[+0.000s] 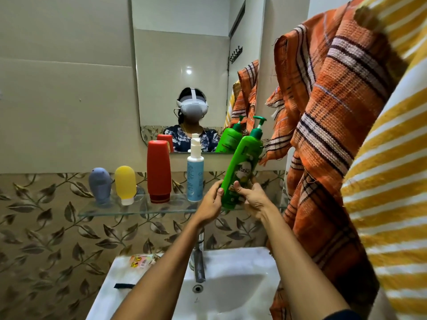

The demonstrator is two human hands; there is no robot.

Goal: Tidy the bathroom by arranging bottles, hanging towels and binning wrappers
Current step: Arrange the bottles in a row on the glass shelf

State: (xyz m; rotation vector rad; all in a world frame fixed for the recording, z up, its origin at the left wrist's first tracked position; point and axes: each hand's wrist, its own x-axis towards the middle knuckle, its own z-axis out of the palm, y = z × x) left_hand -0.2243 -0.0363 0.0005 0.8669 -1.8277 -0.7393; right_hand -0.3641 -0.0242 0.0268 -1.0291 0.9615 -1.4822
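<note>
You gripped the green pump bottle (242, 167) near its base, left hand (213, 199) and right hand (250, 196) fingers curled round it, over the glass shelf (138, 211).

Right end of the glass shelf (138, 210) is crowded by the hanging orange towel (328, 139). Open gap between white spray bottle (195, 174) and that end; left half is packed with bottles.

Both bare forearms reach up from the lower edge toward twelve o'clock, converging near the middle. The left hand (211, 199) closes its grip from nine o'clock, thumb in front, fingers curled behind. The right hand (251, 197) closes its grip from three o'clock, thumb pressed across the front, wrist slightly bent. A dark sleeve edge shows at the right elbow.
</note>
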